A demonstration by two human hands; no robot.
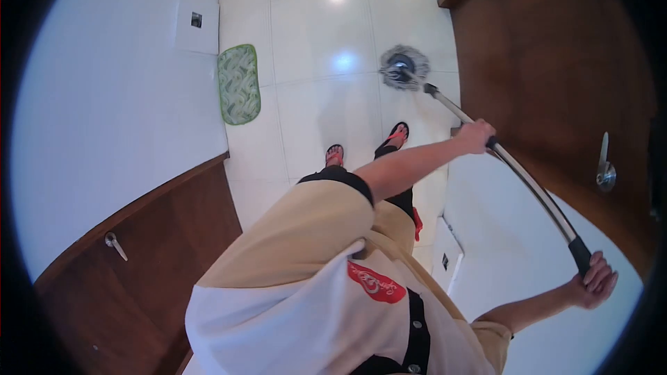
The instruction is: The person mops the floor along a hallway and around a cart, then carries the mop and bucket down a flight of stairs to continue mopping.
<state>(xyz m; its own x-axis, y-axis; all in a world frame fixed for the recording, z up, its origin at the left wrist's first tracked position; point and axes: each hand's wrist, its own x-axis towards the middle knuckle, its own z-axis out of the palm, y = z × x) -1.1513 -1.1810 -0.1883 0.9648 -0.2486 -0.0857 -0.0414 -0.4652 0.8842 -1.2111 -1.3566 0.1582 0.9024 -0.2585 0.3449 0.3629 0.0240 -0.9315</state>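
A mop with a long pale handle (531,184) slants from the lower right up to its round grey string head (404,67), which rests on the tiled floor near the right-hand door. My left hand (475,137) is wrapped round the middle of the handle, just above a black joint. At the handle's black end grip, my right hand (596,282) is closed round the top. My feet in sandals stand on the tiles below the mop head.
A green patterned mat (240,85) lies along the left wall. Brown wooden doors with metal handles stand at the lower left (149,264) and the right (556,62). White walls flank the tiled floor (313,35).
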